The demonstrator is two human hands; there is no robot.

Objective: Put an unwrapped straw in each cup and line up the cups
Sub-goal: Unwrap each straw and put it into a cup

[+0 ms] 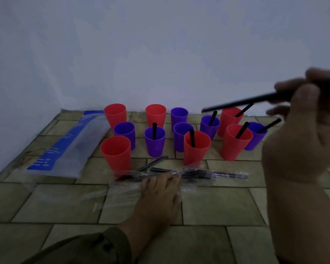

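A bare black straw (242, 102) is pinched in the raised right hand (301, 130), its free end above the back cups at the right. Twelve red and purple cups (196, 147) stand clustered on the tiled floor (217, 204); six hold straws. The left hand (160, 189) presses flat, fingers spread, on wrapped straws (208, 174) just before the cups. A blue-and-white bag (69, 147) lies at the left.

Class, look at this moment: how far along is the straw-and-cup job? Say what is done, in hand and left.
Done: six cups hold a black straw, among them the front red cup. In hand: the right hand carries a bare straw; the left hand rests on the wrapped straws. Left: six cups are empty, such as the near-left red cup, and the cups stand clustered, not lined up.
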